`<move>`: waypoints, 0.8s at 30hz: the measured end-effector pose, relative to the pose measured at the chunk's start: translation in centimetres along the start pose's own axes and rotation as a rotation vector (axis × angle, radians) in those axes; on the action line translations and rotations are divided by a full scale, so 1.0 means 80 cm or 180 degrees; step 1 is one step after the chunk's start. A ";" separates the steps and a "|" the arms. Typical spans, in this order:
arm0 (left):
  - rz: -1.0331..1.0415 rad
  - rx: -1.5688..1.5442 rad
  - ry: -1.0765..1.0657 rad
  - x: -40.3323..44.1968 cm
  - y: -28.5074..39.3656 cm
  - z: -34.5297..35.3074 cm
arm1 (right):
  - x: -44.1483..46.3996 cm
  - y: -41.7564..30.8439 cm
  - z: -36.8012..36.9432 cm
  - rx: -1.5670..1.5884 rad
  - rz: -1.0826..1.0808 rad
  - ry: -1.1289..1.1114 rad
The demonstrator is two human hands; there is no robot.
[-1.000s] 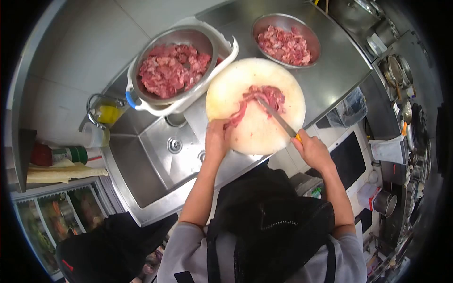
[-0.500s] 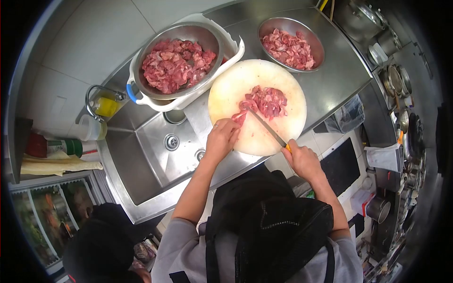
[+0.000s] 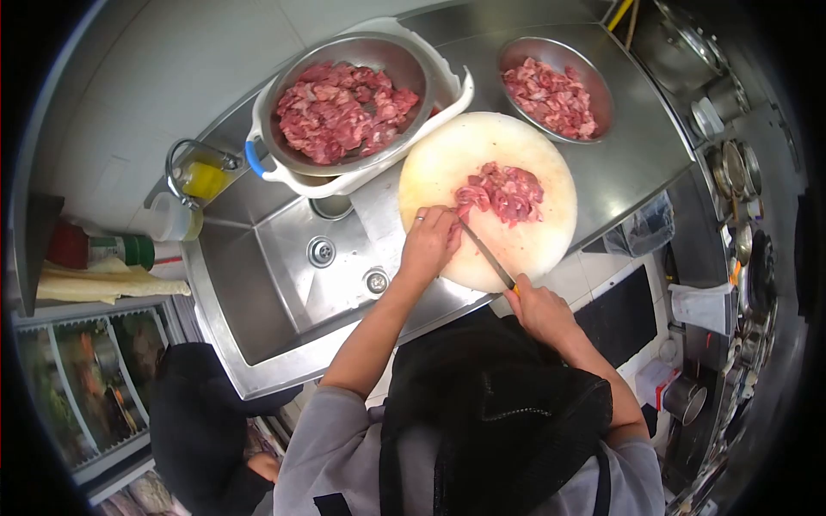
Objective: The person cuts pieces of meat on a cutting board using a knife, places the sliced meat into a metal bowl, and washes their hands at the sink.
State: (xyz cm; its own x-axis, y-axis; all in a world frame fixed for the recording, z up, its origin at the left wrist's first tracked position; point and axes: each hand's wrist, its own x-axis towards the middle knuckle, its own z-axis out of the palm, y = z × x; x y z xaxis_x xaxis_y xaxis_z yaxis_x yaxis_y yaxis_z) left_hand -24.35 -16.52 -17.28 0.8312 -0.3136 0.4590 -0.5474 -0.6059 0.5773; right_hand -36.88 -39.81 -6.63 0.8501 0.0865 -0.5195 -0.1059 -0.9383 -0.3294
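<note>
On a round white cutting board (image 3: 546,245) lies a small pile of cut raw meat (image 3: 509,193). My left hand (image 3: 430,242), with a ring on one finger, is closed at the board's left side, its fingertips pinching a strip of meat mostly hidden under them. My right hand (image 3: 545,311) is wrapped round the yellow handle of a knife (image 3: 489,252). The blade slants across the board, its tip close beside my left fingertips and the near side of the pile.
A large metal bowl of meat (image 3: 344,116) rests in a white plastic tub (image 3: 452,99) over the sink (image 3: 267,284). Beyond the board stands a smaller bowl of meat (image 3: 555,99). A person in dark clothing (image 3: 202,430) is at lower left. A faucet (image 3: 176,172) stands behind the sink.
My left hand has moved in closer to the meat pile, and the strip it pinches is now mostly covered. The knife tip sits nearer my left fingers. The whole view has shifted slightly.
</note>
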 end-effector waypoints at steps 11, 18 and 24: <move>-0.0076 -0.0088 0.0080 0.000 0.000 0.006 | 0.031 -0.015 0.015 0.0302 -0.0069 -0.0012; -0.0025 -0.0142 0.0017 -0.003 0.001 0.005 | 0.023 -0.016 0.019 0.0220 0.0017 -0.0063; -0.0100 -0.0157 0.0058 -0.004 0.001 0.007 | -0.016 -0.011 0.014 0.0097 0.0352 -0.0311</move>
State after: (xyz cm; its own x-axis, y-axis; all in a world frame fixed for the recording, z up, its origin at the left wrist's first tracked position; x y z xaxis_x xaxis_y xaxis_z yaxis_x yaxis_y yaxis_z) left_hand -24.64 -16.88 -17.77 0.8464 -0.2813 0.4521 -0.5255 -0.5783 0.6240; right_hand -38.41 -38.72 -6.54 0.7782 0.0168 -0.6278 -0.2129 -0.9334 -0.2889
